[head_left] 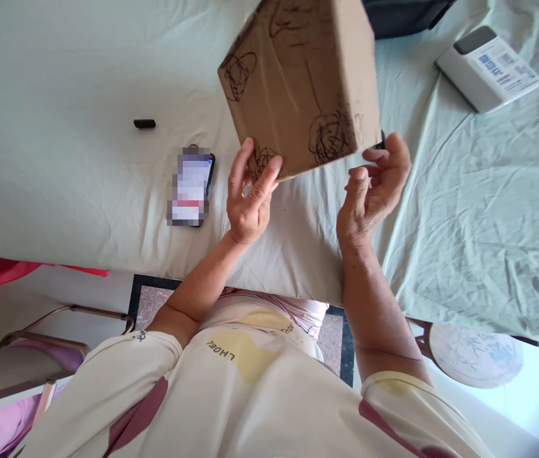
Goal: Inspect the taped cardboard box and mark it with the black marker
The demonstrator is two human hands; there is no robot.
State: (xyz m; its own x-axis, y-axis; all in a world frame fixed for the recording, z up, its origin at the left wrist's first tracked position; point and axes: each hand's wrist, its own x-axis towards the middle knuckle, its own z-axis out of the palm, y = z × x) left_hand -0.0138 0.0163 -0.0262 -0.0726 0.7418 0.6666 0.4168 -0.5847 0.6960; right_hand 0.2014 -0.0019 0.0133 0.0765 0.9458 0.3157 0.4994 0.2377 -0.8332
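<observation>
A brown cardboard box [293, 95] with black scribbles on its faces is held up, tilted, over the cloth-covered table. My left hand [250, 200] grips its lower left corner, thumb on the near face and fingers along the side. Close to the lower right edge, my right hand [377, 184] has its fingers curled around what looks like a black marker [382, 140]; only a short dark piece of it shows, the rest being hidden by the fingers and the box. Whether the right fingers touch the box I cannot tell.
A small black cap [144, 123] and a phone [191, 187], partly blurred out, lie left of the box. At the back right are a white box-shaped device [491, 70] and a black case [405, 16]. A round stool [476, 355] and a chair [54, 337] flank me.
</observation>
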